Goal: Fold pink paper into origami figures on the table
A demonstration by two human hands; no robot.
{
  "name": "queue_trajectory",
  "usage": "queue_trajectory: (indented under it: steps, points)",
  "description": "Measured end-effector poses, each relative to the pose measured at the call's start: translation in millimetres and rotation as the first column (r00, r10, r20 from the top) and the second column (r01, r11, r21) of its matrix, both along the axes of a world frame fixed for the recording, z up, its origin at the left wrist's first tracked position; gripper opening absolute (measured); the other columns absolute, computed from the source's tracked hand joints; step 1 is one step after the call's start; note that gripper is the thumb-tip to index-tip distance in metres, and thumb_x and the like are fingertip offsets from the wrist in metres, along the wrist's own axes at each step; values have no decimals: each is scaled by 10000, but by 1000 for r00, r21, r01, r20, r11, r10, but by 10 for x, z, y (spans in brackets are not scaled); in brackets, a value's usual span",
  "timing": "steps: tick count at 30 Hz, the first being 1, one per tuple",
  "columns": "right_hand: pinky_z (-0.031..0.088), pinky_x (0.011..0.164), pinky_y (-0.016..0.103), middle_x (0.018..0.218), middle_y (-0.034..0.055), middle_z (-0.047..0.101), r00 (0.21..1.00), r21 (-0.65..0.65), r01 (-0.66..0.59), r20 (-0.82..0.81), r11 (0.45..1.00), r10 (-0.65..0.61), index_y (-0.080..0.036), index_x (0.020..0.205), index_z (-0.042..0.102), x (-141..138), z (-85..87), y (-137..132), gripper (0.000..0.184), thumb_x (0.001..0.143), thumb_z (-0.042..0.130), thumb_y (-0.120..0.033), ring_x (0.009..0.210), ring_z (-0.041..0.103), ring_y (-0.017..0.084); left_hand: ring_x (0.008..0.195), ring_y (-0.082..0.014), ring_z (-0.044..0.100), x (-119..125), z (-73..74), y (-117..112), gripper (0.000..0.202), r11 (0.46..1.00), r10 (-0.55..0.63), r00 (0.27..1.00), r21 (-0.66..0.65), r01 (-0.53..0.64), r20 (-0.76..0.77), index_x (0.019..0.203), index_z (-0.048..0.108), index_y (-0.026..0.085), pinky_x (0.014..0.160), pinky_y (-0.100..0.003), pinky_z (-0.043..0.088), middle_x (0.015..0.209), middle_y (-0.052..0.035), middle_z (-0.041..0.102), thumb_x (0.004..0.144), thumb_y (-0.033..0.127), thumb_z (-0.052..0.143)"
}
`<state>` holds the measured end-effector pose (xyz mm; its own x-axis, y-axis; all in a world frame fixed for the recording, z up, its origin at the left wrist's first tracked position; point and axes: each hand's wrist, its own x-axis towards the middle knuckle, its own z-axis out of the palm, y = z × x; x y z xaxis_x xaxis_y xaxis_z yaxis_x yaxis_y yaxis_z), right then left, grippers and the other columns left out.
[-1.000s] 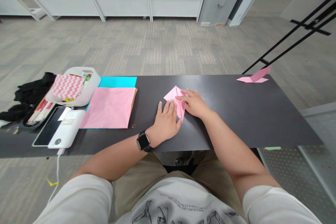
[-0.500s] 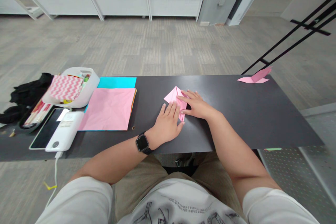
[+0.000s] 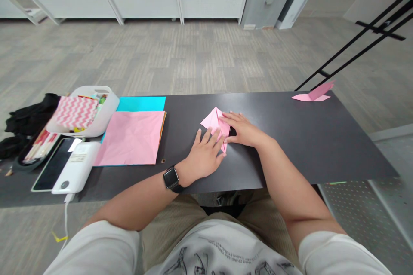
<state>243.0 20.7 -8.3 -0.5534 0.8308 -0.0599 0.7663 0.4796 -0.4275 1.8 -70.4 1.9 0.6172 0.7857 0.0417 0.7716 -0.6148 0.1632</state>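
A folded pink paper point(image 3: 213, 120) lies on the black table point(image 3: 290, 137) in front of me. My left hand point(image 3: 202, 155), with a black watch on its wrist, lies flat with fingers spread, its fingertips pressing on the paper's near left part. On the paper's right side rests my right hand point(image 3: 244, 129), fingers stretched out flat and pointing left. Neither hand grips anything; the paper's near tip shows between them.
A stack of pink and cyan sheets point(image 3: 130, 136) lies to the left. Beyond it are a white basket point(image 3: 84, 111), a phone point(image 3: 55, 164), a white power bank point(image 3: 77, 166) and a pencil case point(image 3: 34, 150). Another folded pink piece point(image 3: 312, 94) sits at the far right corner.
Both hands shifted slightly on the paper, the left fingers sliding further onto it. My head has turned a little, moving the view.
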Motion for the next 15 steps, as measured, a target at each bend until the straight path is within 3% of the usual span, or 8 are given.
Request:
queue_trajectory:
  steps: [9, 11, 15]
  points:
    - [105, 1356, 686, 1813, 114, 252, 999, -21, -36, 17, 999, 37, -317, 1719, 355, 17, 1, -21, 1141, 773, 912, -628, 1690, 163, 402, 1684, -381, 228, -149, 33, 55, 670, 987, -156, 987, -47, 154, -32, 1675, 430, 224, 1347, -687, 170, 1802, -159, 271, 1096, 556, 480]
    - [101, 1360, 676, 1813, 104, 256, 999, -28, -36, 8, 999, 37, -317, 1718, 357, 26, 5, -16, 1064, 836, 851, -648, 1694, 154, 389, 1682, -389, 228, -182, 42, 79, 639, 981, -189, 982, -58, 187, -26, 1667, 446, 257, 1337, -710, 173, 1801, -140, 284, 1097, 544, 489]
    - [114, 1365, 661, 1800, 60, 305, 1000, -69, -2, -15, 998, 1, -346, 1692, 417, 26, 30, 6, 712, 1052, 559, -624, 1694, 182, 345, 1681, -417, 207, -251, 94, 143, 580, 953, -290, 957, -92, 287, -15, 1651, 471, 314, 1312, -741, 193, 1799, -84, 311, 1103, 498, 510]
